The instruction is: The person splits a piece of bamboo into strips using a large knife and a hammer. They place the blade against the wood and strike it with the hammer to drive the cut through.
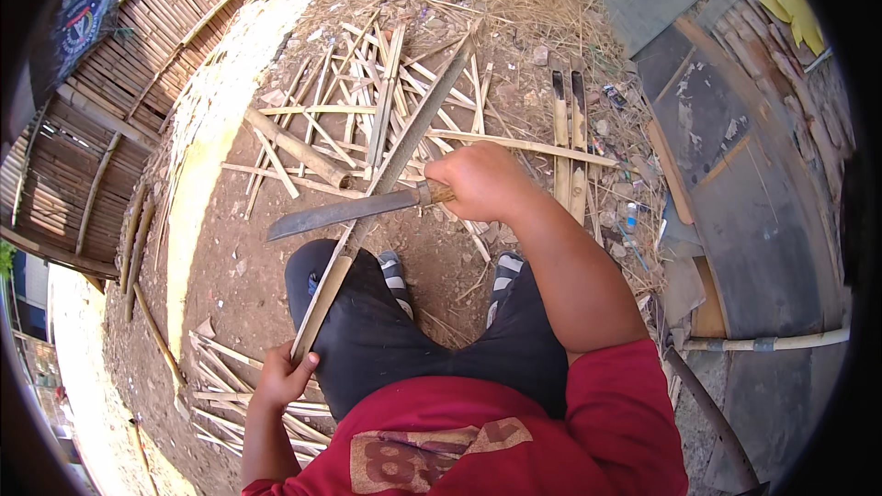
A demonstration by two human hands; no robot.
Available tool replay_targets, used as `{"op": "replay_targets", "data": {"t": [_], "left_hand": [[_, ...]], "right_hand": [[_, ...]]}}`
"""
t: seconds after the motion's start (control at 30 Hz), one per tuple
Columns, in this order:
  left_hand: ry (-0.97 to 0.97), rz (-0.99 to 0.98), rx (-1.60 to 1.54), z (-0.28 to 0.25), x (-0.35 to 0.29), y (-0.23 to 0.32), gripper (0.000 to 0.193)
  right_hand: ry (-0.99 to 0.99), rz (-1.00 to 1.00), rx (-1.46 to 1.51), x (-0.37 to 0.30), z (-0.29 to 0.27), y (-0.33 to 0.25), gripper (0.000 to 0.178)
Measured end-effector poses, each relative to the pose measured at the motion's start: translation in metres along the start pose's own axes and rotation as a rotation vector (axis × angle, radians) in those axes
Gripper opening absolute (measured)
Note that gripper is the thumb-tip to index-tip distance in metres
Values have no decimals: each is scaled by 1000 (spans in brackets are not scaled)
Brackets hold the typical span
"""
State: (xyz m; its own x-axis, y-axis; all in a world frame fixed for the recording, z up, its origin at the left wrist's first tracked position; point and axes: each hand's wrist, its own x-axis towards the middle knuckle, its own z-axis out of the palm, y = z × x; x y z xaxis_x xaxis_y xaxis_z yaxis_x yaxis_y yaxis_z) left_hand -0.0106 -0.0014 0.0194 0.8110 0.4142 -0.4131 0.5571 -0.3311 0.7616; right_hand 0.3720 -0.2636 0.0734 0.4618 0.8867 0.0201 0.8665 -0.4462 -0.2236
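My left hand (283, 375) is closed around the near end of a long split bamboo strip (418, 124), which runs slantwise across my left thigh and away toward the far side. In my right hand (480, 182) is the wooden handle of a machete (344, 213). Its broad grey blade points left and crosses over the strip just beyond my left knee. Blade and strip overlap here; whether the edge bites into the bamboo I cannot tell. Beyond them, a loose pile of split bamboo pieces (377, 96) lies on the dirt.
A short round bamboo pole (299, 149) lies left of the pile. More strips (241, 395) are heaped beside my left hip. Two dark-tipped bamboo lengths (570, 142) lie at the right, near dark boards (744, 193). A woven bamboo wall (156, 46) stands at the left.
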Motion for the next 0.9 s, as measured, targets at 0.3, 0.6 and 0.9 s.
{"op": "replay_targets", "data": {"t": [0.3, 0.6, 0.9], "left_hand": [[-14, -124, -40, -2, -1, 19, 43], [-21, -113, 9, -4, -2, 22, 47], [-52, -152, -43, -3, 4, 25, 48]], "right_hand": [[454, 722, 348, -4, 25, 93, 44], [110, 179, 192, -4, 9, 34, 25], [438, 539, 341, -5, 22, 85, 39]]}}
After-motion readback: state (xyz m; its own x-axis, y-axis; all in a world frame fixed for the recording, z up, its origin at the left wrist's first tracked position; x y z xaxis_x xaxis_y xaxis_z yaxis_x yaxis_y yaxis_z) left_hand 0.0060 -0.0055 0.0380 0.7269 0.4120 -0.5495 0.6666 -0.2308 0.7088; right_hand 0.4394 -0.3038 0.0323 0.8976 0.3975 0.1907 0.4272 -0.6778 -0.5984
